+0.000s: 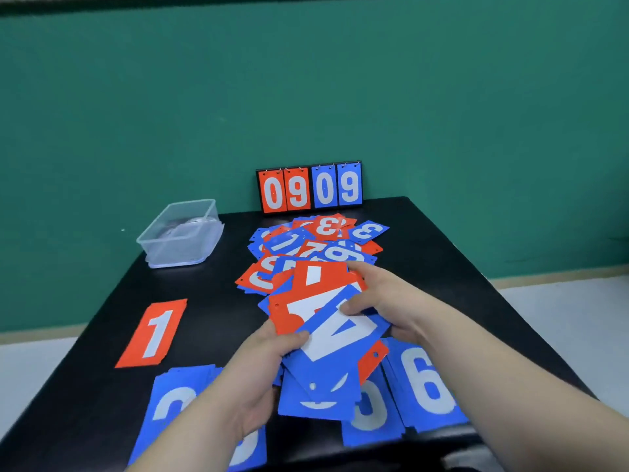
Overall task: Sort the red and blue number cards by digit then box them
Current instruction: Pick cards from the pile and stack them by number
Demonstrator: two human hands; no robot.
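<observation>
- At the near left edge of the black counter [211, 318] lies a blue card pile [177, 403]. Its white digit is partly hidden by the left forearm.
- At the near right lies a blue 6 card [425, 386]. Just left of it, and partly under it, is another blue card [369, 413] whose digit is cut off by the cards held above.
- The left hand [269, 359] grips a fan of cards [306, 301] from the near side. Its thumb presses on top and its fingers are curled beneath.
- The fan of red and blue cards is held just above the counter. A blue 4 card [337, 332] lies askew on top, and a red card sits behind it.
- The right hand [384, 294] pinches the fan at its far right edge. Its thumb is on the blue 4 card and its fingers wrap over the red card's far corner.
- A red 1 card [153, 332] lies flat by itself to the left, apart from the hands.
- Past the hands is a loose heap of cards [316, 243], with red and blue mixed and overlapping. Threes and sevens can be read among them.
- A clear plastic box [183, 233] stands at the far left corner, open at the top.
- A flip scoreboard [309, 189] stands at the far edge against the green wall [306, 80]. It reads 09 in red and 09 in blue.
</observation>
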